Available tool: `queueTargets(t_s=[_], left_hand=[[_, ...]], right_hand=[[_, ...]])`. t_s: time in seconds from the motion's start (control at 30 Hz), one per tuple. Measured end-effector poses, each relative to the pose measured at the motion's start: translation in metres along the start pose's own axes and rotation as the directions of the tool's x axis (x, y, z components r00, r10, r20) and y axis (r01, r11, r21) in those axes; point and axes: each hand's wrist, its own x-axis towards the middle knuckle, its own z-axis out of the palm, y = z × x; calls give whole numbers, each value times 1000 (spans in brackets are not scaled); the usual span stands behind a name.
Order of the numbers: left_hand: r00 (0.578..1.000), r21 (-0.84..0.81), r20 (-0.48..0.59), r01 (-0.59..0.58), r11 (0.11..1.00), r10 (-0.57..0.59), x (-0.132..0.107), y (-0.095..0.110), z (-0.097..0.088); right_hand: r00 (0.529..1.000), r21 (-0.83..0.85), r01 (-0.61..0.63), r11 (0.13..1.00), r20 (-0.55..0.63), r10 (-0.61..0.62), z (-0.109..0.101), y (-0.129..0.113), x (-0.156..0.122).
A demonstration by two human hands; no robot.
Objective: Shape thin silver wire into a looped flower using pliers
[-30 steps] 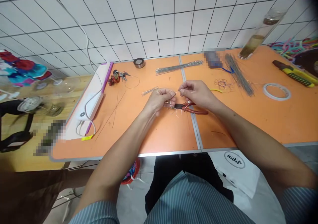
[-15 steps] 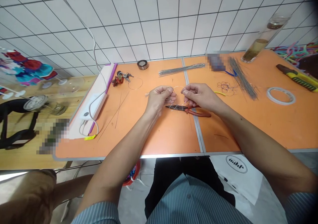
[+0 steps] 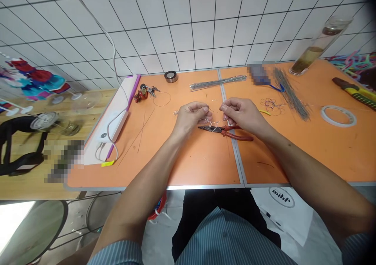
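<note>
My left hand (image 3: 190, 116) and my right hand (image 3: 239, 114) hover over the orange table (image 3: 188, 167), fingertips pinched on a thin silver wire (image 3: 214, 118) that curls into small loops between them. Just below lies a pair of red-handled long-nose pliers (image 3: 226, 131), with the wire loops over its jaws. Neither hand appears to touch the pliers. To the left of my left hand, the ends of a small bunch of straight wires (image 3: 176, 112) show.
On the table are a bundle of steel wires (image 3: 217, 82), a longer bundle (image 3: 290, 94), a wire flower (image 3: 272, 105), keys (image 3: 146, 93), a tape roll (image 3: 338, 116), a yellow-handled tool (image 3: 355, 92), a glass cylinder (image 3: 320, 45) and a white cable.
The view has shifted, so the table sits lower and further right. Both hands remain pinched on the wire, and the pliers now show more fully below them.
</note>
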Motion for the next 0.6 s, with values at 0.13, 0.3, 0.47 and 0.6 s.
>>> queueTargets(t_s=[0.13,0.3,0.47,0.6], left_hand=[[998,14,63,28,1000,-29,3,-2,-5],[999,-18,34,12,1000,-11,4,-5,-5],[999,-43,39,19,999,-17,4,-6,-3],[999,-44,46,16,999,-14,3,-5,-3]], right_hand=[[998,-40,63,997,-14,-64,-2,4,4],[997,-56,76,996,-6,-77,-4,9,6],[995,-89,96,991,-13,-98,-4,9,7],[996,-97,84,992,-13,-85,-6,5,6]])
